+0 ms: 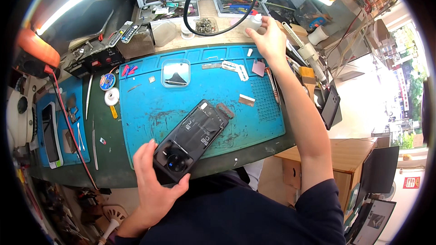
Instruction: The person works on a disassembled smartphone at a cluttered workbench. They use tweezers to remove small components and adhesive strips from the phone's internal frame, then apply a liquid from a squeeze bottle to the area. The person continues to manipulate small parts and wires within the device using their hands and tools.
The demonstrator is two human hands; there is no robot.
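My left hand [155, 188] grips the lower end of an opened smartphone [193, 138], thumb on one edge and fingers on the other. The phone's back cover is off, showing black inner parts and a round camera module, with a flex cable [225, 111] sticking out at its far end. It lies slanted over the front edge of the blue repair mat [150, 131]. Stretched to the back of the bench, my right hand [269, 40] has its thumb and fingers around a small white bottle [254, 22], partly hidden by the hand.
On the mat are a clear plastic box [176, 70] with a dark piece inside, metal stencils [236, 69] and a small metal plate [246, 100]. A black cable loop [187, 9] hangs over the back. Left are a solder spool [107, 81], tweezers [94, 145] and another phone [51, 131].
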